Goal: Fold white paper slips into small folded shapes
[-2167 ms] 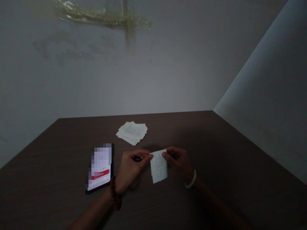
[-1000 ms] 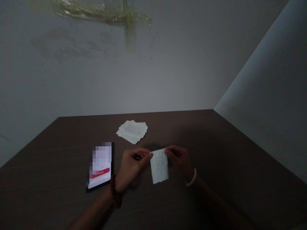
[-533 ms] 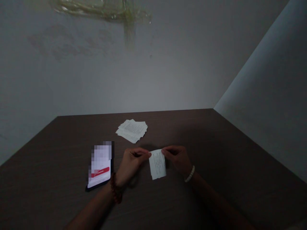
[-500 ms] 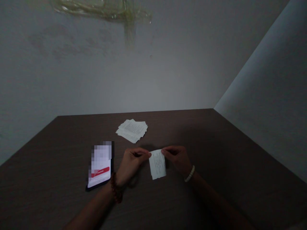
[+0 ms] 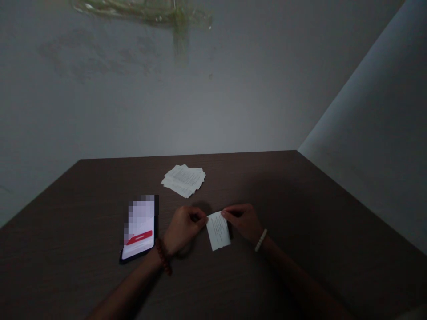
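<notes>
Paper slip (image 5: 218, 231) pinched at its upper corners by both hands

The upper left corner is gripped between thumb and finger of the left hand (image 5: 185, 230), and the upper right corner is likewise gripped by the right hand (image 5: 244, 222). The slip is held just above or against the table (image 5: 300, 218), nearer than the pile of papers (image 5: 184, 181) and to the right of the phone (image 5: 140, 229); whether its lower edge is touching cannot be told.

For the slip to be handled well, the pinch should be kept light and close to the corners, so that the print is left uncovered. Even tension is advised: if one side were pulled harder, the thin sheet could be creased or torn. The top edge would best be kept straight, with both wrists steadied.

Compared with the frame from about two seconds earlier, the slip has been turned a little askew and is seen at a flatter angle, with its top edge brought lower relative to the pile. Both corner grips have been kept. The pile and the phone have been left in place, while the view has been tipped slightly.
</notes>
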Demonstrator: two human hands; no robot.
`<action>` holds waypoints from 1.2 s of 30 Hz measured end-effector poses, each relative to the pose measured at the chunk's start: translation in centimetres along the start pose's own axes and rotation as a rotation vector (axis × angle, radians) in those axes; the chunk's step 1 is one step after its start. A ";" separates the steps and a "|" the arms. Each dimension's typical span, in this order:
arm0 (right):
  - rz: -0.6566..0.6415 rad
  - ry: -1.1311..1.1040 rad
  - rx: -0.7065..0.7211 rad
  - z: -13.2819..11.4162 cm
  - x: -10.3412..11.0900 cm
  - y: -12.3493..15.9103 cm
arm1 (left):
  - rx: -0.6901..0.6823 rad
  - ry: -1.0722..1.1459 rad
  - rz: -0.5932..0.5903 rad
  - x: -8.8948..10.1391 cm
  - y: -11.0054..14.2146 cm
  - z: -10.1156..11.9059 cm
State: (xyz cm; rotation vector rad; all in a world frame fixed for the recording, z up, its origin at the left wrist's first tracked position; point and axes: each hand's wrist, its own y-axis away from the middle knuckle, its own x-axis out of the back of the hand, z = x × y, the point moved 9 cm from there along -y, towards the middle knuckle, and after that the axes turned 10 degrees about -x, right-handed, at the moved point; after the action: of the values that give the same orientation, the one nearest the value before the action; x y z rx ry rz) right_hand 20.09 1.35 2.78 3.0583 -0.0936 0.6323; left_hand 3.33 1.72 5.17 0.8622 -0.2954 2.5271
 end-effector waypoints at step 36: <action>-0.118 0.704 0.381 -2.1 -1.8 1.3 | 0.075 -0.447 -0.049 -0.1 0.0 -2.0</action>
State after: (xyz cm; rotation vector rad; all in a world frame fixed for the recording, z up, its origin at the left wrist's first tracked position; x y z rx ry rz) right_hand 17.50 0.20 3.98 2.9069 0.2411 1.8344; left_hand 2.36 2.35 3.57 1.4444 -0.3133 2.2895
